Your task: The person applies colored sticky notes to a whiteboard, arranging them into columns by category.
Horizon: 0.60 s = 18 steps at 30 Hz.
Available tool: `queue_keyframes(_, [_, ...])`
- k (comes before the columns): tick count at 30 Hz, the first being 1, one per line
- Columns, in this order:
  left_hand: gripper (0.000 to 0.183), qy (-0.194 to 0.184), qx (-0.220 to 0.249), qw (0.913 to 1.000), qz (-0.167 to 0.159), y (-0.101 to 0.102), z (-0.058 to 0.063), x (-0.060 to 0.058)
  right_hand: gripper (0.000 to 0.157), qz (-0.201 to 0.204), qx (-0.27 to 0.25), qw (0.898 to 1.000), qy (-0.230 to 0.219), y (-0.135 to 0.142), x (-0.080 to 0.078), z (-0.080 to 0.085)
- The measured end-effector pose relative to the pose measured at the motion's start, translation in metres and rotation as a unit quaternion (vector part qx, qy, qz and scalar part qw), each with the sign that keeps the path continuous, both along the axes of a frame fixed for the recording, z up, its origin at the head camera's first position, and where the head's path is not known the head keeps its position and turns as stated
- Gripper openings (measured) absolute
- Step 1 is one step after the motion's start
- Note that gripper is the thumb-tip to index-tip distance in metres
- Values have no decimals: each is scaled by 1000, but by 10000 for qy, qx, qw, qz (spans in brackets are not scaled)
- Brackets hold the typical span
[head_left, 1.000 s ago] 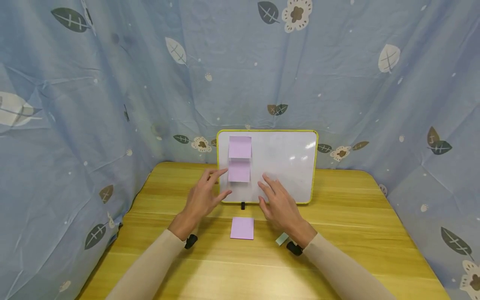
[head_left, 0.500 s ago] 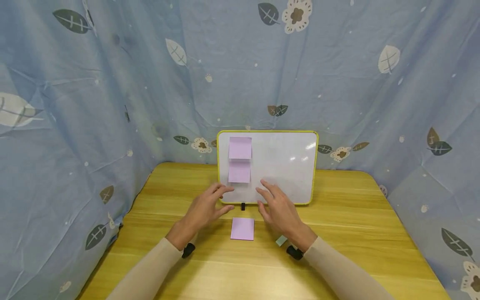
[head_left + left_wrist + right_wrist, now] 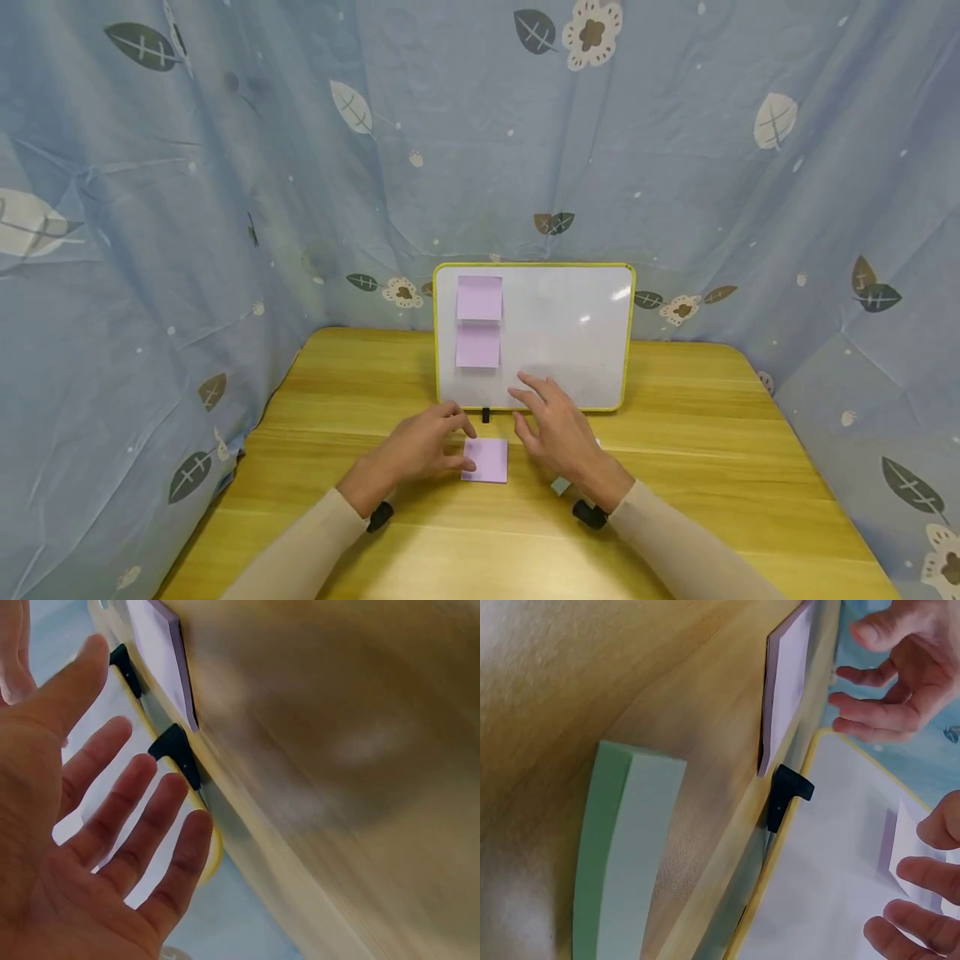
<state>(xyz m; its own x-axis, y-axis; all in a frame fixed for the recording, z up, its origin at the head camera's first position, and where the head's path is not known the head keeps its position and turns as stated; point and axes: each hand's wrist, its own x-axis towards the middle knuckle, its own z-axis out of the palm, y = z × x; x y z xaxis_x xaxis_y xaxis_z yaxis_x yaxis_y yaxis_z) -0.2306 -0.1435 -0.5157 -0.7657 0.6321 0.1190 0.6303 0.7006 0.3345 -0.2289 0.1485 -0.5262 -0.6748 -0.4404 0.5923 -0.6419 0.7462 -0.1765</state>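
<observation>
My left hand (image 3: pixel 420 444) hovers at the left edge of a pad of purple sticky notes (image 3: pixel 491 461) lying on the table. Its fingers are bent loosely and hold nothing; in the left wrist view its spread fingers (image 3: pixel 154 810) appear apart from the pad (image 3: pixel 165 656). My right hand (image 3: pixel 558 429), relaxed and holding nothing, is to the right of the pad, in front of a whiteboard (image 3: pixel 566 333) with a yellow frame. On the board's left side hang two purple sticky notes, an upper one (image 3: pixel 480 298) and a lower one (image 3: pixel 477 347).
A green block-like pad (image 3: pixel 626 847) lies on the wooden table (image 3: pixel 480 542) beneath my right wrist, mostly hidden in the head view. Black feet (image 3: pixel 784 795) hold up the board. A blue patterned curtain (image 3: pixel 450 125) surrounds the table behind and on both sides.
My left hand has come down from beside the lower sticky note to the pad on the table. My right hand has lowered slightly. The notes and board stay put.
</observation>
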Motion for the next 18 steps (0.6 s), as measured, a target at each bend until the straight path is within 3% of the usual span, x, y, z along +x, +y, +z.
queue_keyframes(7, [50,-205,-259,9993,-150,4,-4,5,38,117,34,9998,-155,-4,5,-1])
queue_keyframes(18, [43,-113,-570,9978,-315,6,-6,8,34,294,169,9974,-638,-9,11,-1])
